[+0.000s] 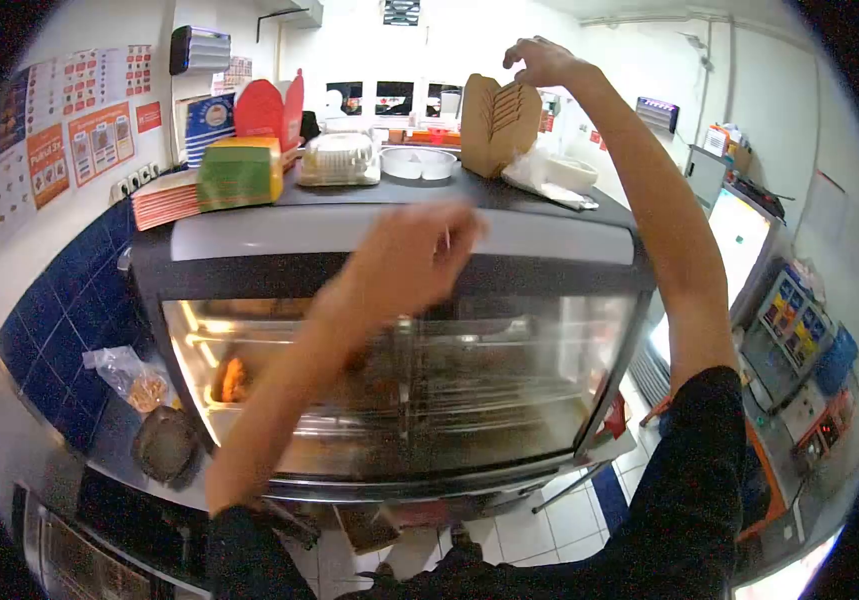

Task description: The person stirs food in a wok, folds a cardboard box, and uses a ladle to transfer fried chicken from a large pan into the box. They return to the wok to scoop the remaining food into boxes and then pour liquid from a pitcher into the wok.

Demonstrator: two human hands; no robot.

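Observation:
My right hand [549, 62] reaches over the top right of a stack of nested brown cardboard takeaway boxes [494, 125], its fingers bent and apart with nothing between them. The boxes stand on top of a glass-fronted display warmer [404, 232]. My left hand [417, 252] is raised before the warmer's upper front edge, smeared by motion, so I cannot tell how its fingers are set. Beside the boxes sit a white round container [418, 163] and a stack of clear plastic lids or trays [339, 158]. A crumpled plastic bag [529, 172] lies at the stack's right foot.
Red cartons [271, 110] and a green-and-yellow box [239, 172] stand at the warmer's top left. Behind its glass, a piece of orange-brown food [233, 380] shows. A plastic bag [131, 378] and a dark tray [164, 445] lie on the left counter.

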